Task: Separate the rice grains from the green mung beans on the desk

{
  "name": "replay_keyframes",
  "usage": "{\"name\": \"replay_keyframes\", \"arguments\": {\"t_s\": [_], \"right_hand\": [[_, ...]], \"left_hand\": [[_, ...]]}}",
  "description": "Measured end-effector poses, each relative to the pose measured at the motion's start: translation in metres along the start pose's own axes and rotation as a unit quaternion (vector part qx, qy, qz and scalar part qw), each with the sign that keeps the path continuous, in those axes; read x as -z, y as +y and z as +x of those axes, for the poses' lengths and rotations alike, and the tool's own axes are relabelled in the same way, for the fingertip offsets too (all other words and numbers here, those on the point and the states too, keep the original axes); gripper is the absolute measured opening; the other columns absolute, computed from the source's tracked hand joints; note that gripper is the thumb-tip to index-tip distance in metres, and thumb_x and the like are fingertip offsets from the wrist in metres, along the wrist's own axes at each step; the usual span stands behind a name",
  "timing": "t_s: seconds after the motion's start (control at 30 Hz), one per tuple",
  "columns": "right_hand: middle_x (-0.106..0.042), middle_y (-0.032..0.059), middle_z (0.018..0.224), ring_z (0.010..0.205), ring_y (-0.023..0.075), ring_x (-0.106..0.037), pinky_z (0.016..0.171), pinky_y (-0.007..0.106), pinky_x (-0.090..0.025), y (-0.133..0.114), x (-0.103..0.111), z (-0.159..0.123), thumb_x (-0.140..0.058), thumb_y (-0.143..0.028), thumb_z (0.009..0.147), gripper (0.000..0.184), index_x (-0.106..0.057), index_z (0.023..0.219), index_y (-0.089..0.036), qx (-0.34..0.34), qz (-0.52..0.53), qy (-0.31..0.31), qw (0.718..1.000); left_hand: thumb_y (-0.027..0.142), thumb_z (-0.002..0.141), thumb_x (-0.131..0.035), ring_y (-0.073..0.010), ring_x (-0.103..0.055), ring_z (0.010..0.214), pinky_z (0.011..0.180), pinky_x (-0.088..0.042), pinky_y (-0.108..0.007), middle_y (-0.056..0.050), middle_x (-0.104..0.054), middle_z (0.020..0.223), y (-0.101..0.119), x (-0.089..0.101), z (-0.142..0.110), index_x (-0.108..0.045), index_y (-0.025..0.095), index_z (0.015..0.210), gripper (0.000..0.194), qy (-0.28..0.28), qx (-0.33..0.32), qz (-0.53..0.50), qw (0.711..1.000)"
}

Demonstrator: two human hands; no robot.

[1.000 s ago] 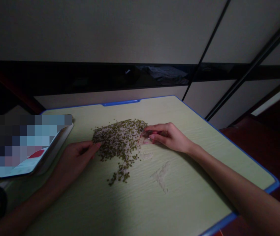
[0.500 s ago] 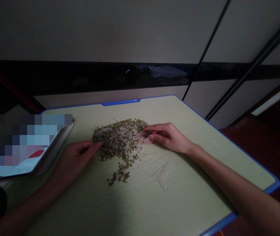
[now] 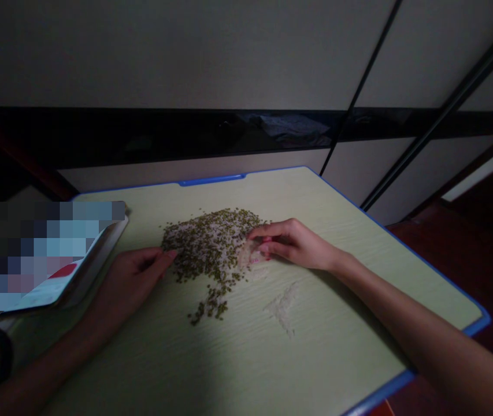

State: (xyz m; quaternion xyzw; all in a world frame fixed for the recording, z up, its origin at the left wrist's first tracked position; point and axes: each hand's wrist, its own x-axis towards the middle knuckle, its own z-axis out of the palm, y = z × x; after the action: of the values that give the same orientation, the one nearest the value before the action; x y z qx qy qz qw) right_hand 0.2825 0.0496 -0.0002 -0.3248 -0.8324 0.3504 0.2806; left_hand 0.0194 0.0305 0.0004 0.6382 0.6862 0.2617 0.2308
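Observation:
A heap of green beans mixed with pale rice-like grains (image 3: 211,240) lies spread on the light table (image 3: 341,346). At the heap's left edge is my left hand (image 3: 142,271), thumb and fingertips pressed together; whatever they pinch is too small to see. My right hand (image 3: 292,245) rests at the right edge, its thumb and fingers curved round a small clear plastic piece with pink marks (image 3: 250,254), perhaps a bag or cup. That piece touches the grains, and my fingers partly cover it.
A separate patch of pale grains (image 3: 284,306) lies nearer me, right of the heap. On the left, a tablet-like device in a case (image 3: 94,260) stands tilted, its screen blurred out. Blue edging (image 3: 437,297) borders the table. Behind it rise pale cabinet doors (image 3: 185,52).
My right hand has shifted slightly left, and its fingers have opened a little. The clear piece now shows more against the heap, and dark grains between the fingers no longer show. My left hand stays put.

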Motion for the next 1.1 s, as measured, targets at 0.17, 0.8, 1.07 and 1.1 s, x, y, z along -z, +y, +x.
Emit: {"name": "replay_keyframes", "arguments": {"t_s": [0.17,0.8,1.07,1.1], "right_hand": [[-0.061,0.0064,0.077,0.061,0.0105,-0.053,0.059,0.024,-0.046,-0.001,0.005,-0.003,-0.047,-0.015,0.081,0.027,-0.057,0.104,-0.005,-0.017,0.038,-0.036,0.998],[-0.055,0.0005,0.062,0.051,0.0073,-0.046,0.046,0.021,-0.039,0.011,0.013,-0.011,-0.053,-0.017,0.077,0.026,-0.060,0.100,-0.007,-0.075,0.121,-0.031,0.989],[-0.061,0.0045,0.077,0.057,0.0081,-0.051,0.054,0.022,-0.046,0.004,0.012,-0.011,-0.053,-0.014,0.076,0.023,-0.062,0.097,-0.010,-0.081,0.123,-0.064,0.987],[-0.061,0.0043,0.076,0.056,0.0079,-0.051,0.054,0.022,-0.046,0.003,0.012,-0.011,-0.053,-0.014,0.076,0.023,-0.062,0.097,-0.010,-0.083,0.126,-0.068,0.986]], "left_hand": [[0.051,0.063,-0.040,-0.0078,-0.033,0.040,0.043,-0.025,-0.020,0.008,-0.031,0.040,0.003,0.001,-0.001,-0.036,0.020,0.043,0.036,-0.001,0.003,-0.009,1.000],[0.048,0.066,-0.041,-0.0077,-0.033,0.041,0.044,-0.025,-0.020,0.008,-0.030,0.041,-0.002,0.000,-0.001,-0.036,0.020,0.044,0.037,-0.011,-0.014,-0.025,1.000],[0.048,0.067,-0.041,-0.0082,-0.033,0.041,0.044,-0.025,-0.020,0.008,-0.030,0.041,0.000,0.002,0.000,-0.035,0.020,0.044,0.037,-0.014,-0.014,-0.017,1.000],[0.048,0.067,-0.041,-0.0082,-0.033,0.041,0.044,-0.025,-0.020,0.008,-0.030,0.041,-0.001,0.001,0.000,-0.036,0.020,0.044,0.037,-0.014,-0.013,-0.018,1.000]]}}
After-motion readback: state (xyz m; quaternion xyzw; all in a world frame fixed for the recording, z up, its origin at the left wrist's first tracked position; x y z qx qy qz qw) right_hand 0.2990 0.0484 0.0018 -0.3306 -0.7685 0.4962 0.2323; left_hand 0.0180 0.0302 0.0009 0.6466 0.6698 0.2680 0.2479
